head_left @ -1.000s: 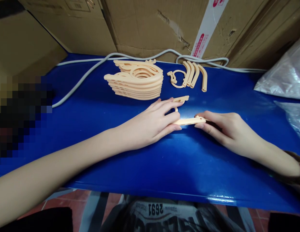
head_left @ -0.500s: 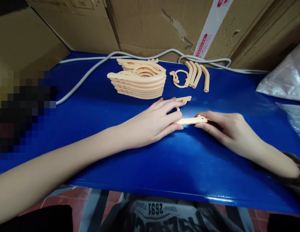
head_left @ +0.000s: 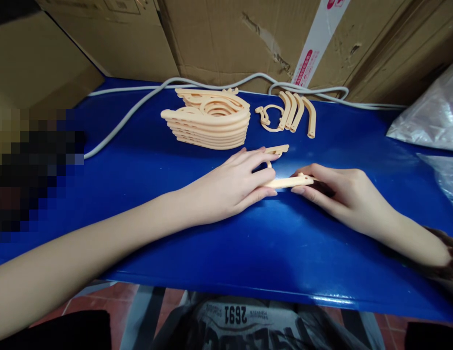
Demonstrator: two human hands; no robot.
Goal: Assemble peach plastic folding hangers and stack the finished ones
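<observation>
Head view: my left hand grips a beige piece over the blue worktop; my right hand pinches its end.

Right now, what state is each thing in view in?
Left hand: closed over the pale plastic piece
Right hand: pinching that piece's right end
Pale plastic piece: held between both hands
Stack of similar pieces: piled in layers
Four curved strips: loose, rightmost set apart
White cable: lying in loose bends
Plastic bag: crumpled
Cardboard: upright, surface scuffed
</observation>
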